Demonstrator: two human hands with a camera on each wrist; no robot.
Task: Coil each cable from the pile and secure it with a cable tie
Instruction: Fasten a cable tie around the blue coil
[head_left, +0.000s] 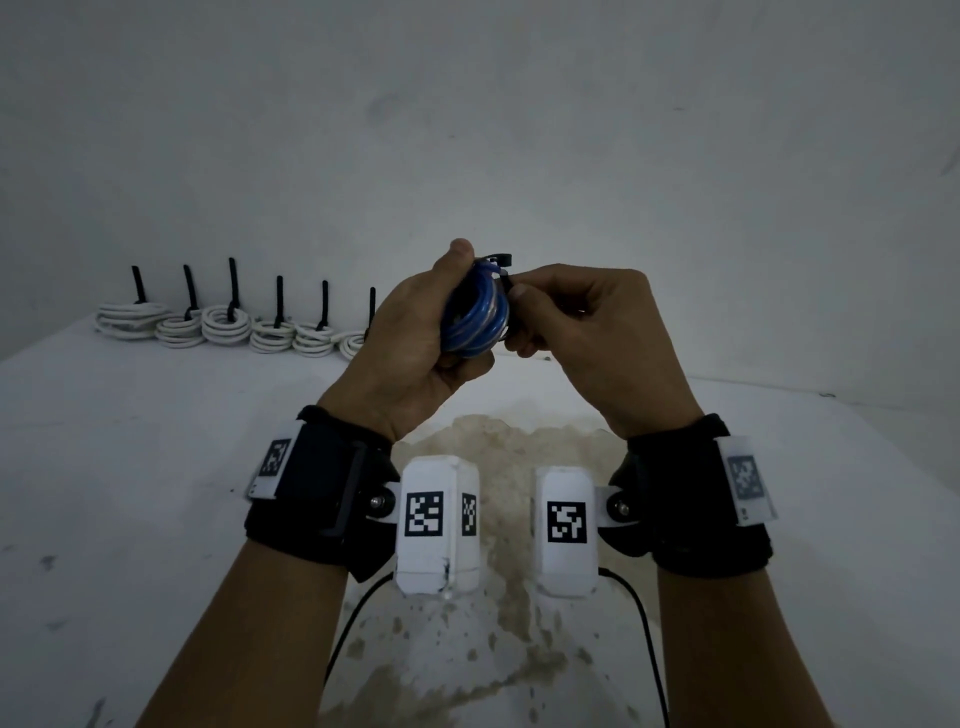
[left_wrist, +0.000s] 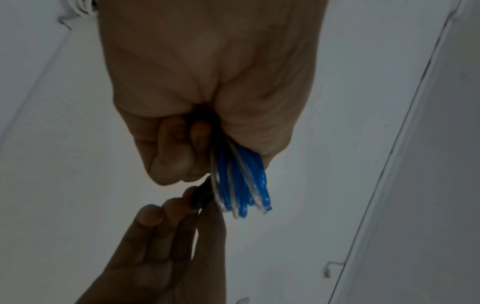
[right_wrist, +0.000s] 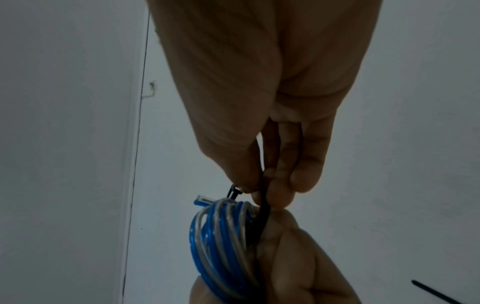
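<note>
My left hand (head_left: 415, 332) grips the blue coil (head_left: 475, 317); my right hand (head_left: 576, 322) pinches the black tie (right_wrist: 263, 207). If that pinch slips, the tie could back out and the loops spring apart. It's dim, so I can't tell whether the tie is threaded.

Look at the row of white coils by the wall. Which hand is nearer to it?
Left. The left hand, gripping the blue cable, is just right of the white coils; the right hand, pinching the black tie, is farther right.

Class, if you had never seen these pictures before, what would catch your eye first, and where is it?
The bright blue cable coil, gripped mid-frame in the left hand, while the right hand pinches a black cable tie against it. Next, the white coils lined along the far wall, black ties upright.
</note>
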